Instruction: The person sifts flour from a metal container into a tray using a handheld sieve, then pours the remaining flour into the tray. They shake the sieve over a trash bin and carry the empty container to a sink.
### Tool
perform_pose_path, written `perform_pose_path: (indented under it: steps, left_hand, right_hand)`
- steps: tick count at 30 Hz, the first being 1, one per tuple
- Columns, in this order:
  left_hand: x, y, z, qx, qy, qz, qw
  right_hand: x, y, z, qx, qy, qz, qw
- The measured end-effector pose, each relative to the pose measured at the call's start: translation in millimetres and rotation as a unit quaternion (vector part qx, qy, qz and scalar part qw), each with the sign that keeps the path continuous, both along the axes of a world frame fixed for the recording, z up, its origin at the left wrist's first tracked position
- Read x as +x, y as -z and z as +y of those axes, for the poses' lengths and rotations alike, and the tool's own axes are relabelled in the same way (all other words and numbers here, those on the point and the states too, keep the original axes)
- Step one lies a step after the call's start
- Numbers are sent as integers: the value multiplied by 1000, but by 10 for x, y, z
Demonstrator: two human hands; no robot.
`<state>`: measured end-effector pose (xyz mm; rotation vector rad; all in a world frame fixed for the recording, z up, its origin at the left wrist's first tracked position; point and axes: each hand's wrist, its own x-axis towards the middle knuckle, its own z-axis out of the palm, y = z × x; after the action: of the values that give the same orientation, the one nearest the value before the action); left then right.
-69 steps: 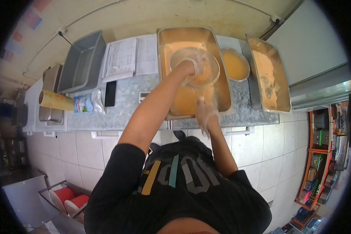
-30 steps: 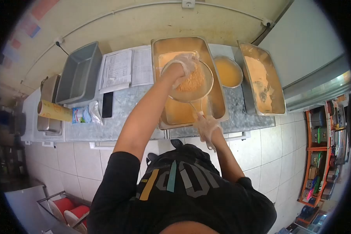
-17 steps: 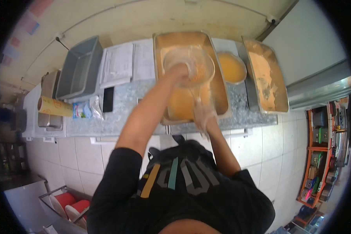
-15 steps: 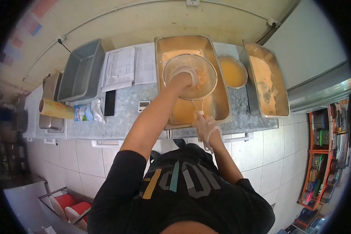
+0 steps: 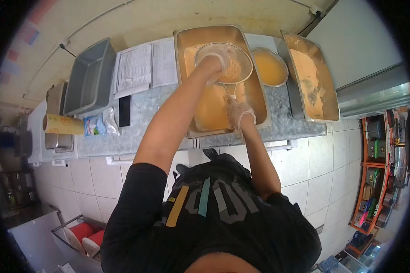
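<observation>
A round wire sieve [image 5: 247, 68] is held over a deep steel pan [image 5: 258, 102] dusted with pale orange powder. Small orange-brown crumbs [image 5: 233, 71] lie in its mesh. My gloved left hand [image 5: 217, 61] is inside the sieve, beside the crumbs; its fingers are blurred and partly hidden. With the fingers of my gloved right hand [image 5: 239, 113] wrapped round it, the sieve's handle [image 5: 231, 94] points back toward me. Both hands wear clear plastic gloves.
Right of the pan stand a bowl of yellow-orange liquid [image 5: 271, 68] and another powdered steel pan [image 5: 312, 86]. On the left are paper sheets [image 5: 134, 68], a phone [image 5: 124, 110], a grey tub [image 5: 89, 77], a film roll [image 5: 63, 124] and a plastic packet [image 5: 95, 125].
The sieve has moved away from me, toward the far end of the pan, and looks more tilted. Both hands moved with it; the crumbs are more spread out.
</observation>
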<state>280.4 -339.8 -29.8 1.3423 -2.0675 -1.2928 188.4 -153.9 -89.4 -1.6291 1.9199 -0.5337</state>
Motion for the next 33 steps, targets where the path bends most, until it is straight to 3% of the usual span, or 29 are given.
perform_pose_path:
  steps: [1,2,3,4,5,6,7,8,9,10,11,12,13,14,15,16,17,18,19,20,21,23,25,27,28,31,32,33]
  left_hand:
    - [16,-183,-5,132,-45,39,989]
    - [32,-226,-170,115,-45,43,991]
    - [70,-202,-271,-70,17,-41,997]
    - [103,-118,-318,-241,77,-127,959]
    - [119,-66,-297,-230,79,-130,961]
    - [112,-37,-240,-99,28,-17,995]
    - [95,-42,-213,26,-32,101,994]
    - [110,7,-190,25,-34,103,994]
    - [131,-11,-247,-81,-14,62,995]
    - [154,-64,-340,-187,2,21,982]
    - [175,-95,-435,-191,-3,20,981]
    - [176,-74,-484,-173,-13,19,985]
    - [165,21,-432,-147,-23,18,989]
    - [161,43,-302,-138,-25,21,990]
    - [180,-2,-235,-101,-21,52,993]
    - [211,-166,-247,-76,-15,82,994]
    - [245,-350,-283,-91,-17,84,992]
    - [276,-448,-244,-85,-20,78,993]
    - [293,-453,-188,-70,-19,66,995]
    - [292,-392,-160,-59,-17,62,996]
    - [304,-327,-164,-74,3,105,992]
    - [427,-360,-39,-94,8,148,984]
    - [658,-536,261,-12,-13,90,996]
    - [1012,-755,671,63,-33,92,993]
    - [1203,-637,822,68,-1,94,993]
    - [1752,-376,1423,92,59,84,990]
    - [1973,-265,1639,185,20,75,980]
    - [2167,-55,1910,280,-24,74,957]
  right_hand:
    - [46,-135,-101,57,96,-131,985]
    - [8,-160,-120,41,93,-130,986]
    - [-55,-103,44,-11,59,-101,993]
    - [-88,0,172,-53,26,-74,996]
    - [-60,172,69,-41,28,-77,996]
    - [-49,387,-142,2,19,-52,998]
    - [-85,512,-274,36,5,-21,999]
    - [-100,556,-111,34,3,-20,999]
    - [-128,557,46,-167,-18,115,979]
    - [-134,455,42,-359,-38,245,900]
    - [-130,395,-56,-364,-41,244,898]
    - [-115,371,-99,-188,-59,197,960]
    - [-74,316,-95,1,-75,143,987]
    - [15,283,-201,100,34,-73,992]
    - [-115,494,-76,100,32,-72,992]
    - [-319,845,59,-67,-45,22,996]
    - [-436,1032,128,-234,-119,118,958]
    - [-148,269,317,-4,59,-179,982]
    - [-80,111,186,-1,61,-181,982]
    - [-53,43,-27,71,-22,-6,997]
    - [-50,-12,-102,139,-113,170,969]
    - [-59,-251,89,106,-97,142,979]
    - [-86,-290,142,56,-84,113,988]
    - [-153,-137,302,-119,-208,303,922]
    - [-18,-375,41,115,-235,324,909]
    - [-78,-233,-44,138,-311,343,875]
    - [-134,-48,95,128,-156,119,972]
    - [-255,116,302,117,0,-115,986]
